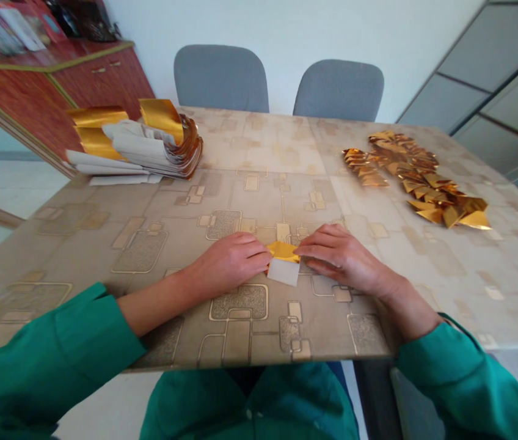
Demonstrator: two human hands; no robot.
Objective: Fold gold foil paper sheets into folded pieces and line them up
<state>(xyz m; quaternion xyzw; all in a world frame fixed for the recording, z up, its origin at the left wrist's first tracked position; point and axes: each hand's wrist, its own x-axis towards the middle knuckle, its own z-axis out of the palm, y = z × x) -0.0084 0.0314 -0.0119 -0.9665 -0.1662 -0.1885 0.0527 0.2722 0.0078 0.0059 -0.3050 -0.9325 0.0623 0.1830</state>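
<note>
A small sheet of gold foil paper [283,272] lies near the table's front edge, its far part folded over to show gold and its near part showing the pale back. My left hand [236,260] pinches the sheet's left edge between thumb and fingers. At the opposite edge, my right hand [336,256] grips the fold with thumb and fingertips. Farther right on the table is a pile of folded gold paper pieces [424,177]. A thick stack of gold and white paper sheets [135,146] sits at the back left.
The table [259,330] wears a patterned beige cover. Two grey chairs [221,78] stand along its far side, before a white wall. At the left is a reddish wooden cabinet [103,82]; grey panelled doors [483,67] are at the right.
</note>
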